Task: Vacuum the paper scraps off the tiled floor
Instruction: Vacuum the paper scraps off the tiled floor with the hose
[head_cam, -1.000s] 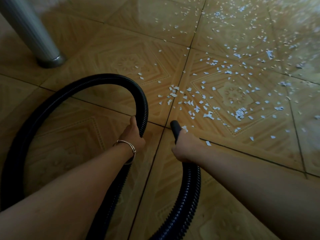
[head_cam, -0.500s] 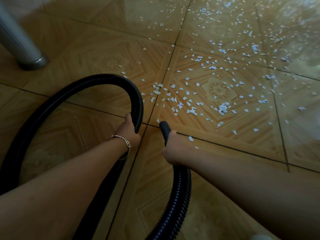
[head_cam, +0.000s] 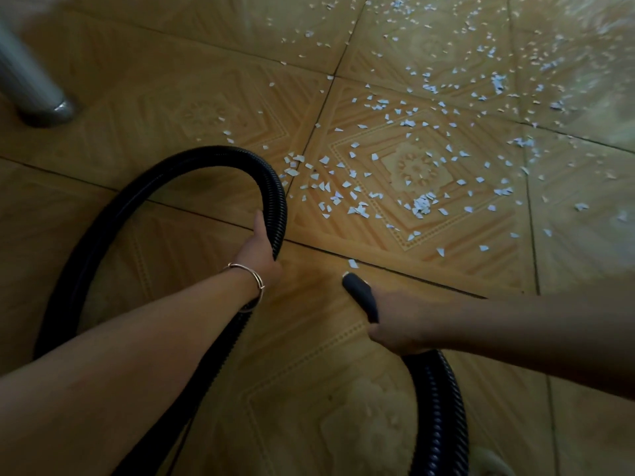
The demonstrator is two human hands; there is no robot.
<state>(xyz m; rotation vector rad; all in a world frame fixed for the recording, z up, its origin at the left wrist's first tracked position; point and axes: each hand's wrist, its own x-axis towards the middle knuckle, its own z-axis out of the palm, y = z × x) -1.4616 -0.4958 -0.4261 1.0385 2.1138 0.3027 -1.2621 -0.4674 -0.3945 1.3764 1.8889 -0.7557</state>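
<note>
The floor (head_cam: 171, 80) is tan patterned tile with dark grout lines. White paper scraps (head_cam: 421, 204) lie scattered over the tiles at centre and upper right, thickest around one tile's flower medallion and thinner toward the left. A round metal leg (head_cam: 31, 80) stands at upper left, well apart from them.

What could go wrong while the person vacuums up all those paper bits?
The hose loop that the left hand grips sits right beside the nearest paper scraps, so swinging it might scatter them. The nozzle in the right hand is narrow and the scraps spread far across the floor, so some could be missed.
</note>
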